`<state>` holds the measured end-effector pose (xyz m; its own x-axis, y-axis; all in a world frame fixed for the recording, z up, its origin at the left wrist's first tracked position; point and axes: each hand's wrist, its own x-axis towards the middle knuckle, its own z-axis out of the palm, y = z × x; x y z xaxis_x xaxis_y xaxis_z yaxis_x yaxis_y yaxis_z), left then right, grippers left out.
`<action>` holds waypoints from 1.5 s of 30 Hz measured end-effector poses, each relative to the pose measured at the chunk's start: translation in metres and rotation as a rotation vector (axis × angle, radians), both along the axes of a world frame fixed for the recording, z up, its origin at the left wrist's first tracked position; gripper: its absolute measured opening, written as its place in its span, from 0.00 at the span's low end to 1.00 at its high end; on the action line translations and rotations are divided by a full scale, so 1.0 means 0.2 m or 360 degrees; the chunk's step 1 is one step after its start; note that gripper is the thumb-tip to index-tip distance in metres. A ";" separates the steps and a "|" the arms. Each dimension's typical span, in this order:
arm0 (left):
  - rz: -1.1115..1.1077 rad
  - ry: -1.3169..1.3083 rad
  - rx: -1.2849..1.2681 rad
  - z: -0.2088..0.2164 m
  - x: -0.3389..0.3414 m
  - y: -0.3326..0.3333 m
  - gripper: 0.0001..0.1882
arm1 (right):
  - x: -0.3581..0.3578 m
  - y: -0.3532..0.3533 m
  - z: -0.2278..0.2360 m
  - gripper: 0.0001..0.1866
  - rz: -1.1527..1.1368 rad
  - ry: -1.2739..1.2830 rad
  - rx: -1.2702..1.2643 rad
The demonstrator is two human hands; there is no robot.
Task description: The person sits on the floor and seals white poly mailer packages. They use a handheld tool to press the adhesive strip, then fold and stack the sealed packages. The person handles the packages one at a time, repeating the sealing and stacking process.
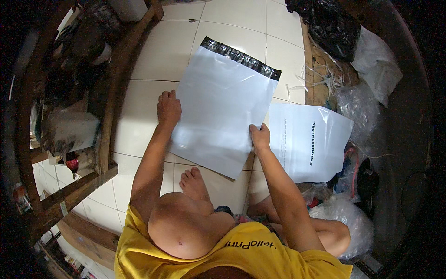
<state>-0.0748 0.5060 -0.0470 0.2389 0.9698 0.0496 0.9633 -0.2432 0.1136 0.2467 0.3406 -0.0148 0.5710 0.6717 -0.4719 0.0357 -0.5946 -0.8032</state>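
Observation:
A large pale plastic mailing bag (223, 102) with a black strip along its far edge is spread out in front of me, tilted slightly clockwise. My left hand (168, 109) has its fingers curled at the bag's left edge. On the opposite edge, lower down, my right hand (260, 137) pinches the plastic, its thumb on top. To the right lies a second pale plastic bag (297, 139) with dark print, partly behind my right forearm.
White floor tiles (139, 121) lie beneath the bags. A wooden shelf frame (111, 93) with cluttered items runs along the left. At the right are a wooden board (325, 74), black plastic (330, 32) and crumpled clear plastic (357, 109). My bare foot (195, 183) rests below the bag.

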 end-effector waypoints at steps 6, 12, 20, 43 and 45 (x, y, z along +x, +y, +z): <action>0.0105 -0.0050 -0.0092 0.03 0.05 0.00 0.20 | -0.03 -0.02 -0.07 0.14 -0.0049 -0.0239 0.0030; 0.0203 -0.0279 0.0110 0.30 0.24 -0.06 0.21 | -0.03 -0.02 0.03 0.12 0.0169 -0.0617 0.0147; -0.1871 -0.0185 0.0477 0.90 0.95 0.06 0.22 | -0.14 0.11 0.58 0.08 0.0606 -0.0807 0.0312; -0.1041 0.0846 0.0140 2.05 0.84 0.39 0.09 | 0.89 0.48 1.36 0.09 0.1639 -0.1214 0.0238; -0.0901 0.0792 0.0161 2.21 0.76 0.31 0.11 | 0.92 0.54 1.61 0.08 0.1482 -0.1336 0.0415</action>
<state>0.0765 0.5675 0.3948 0.7161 0.6890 -0.1118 0.6202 -0.7015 -0.3510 0.4316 0.4486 0.3075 -0.1048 0.9945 0.0083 0.9019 0.0986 -0.4206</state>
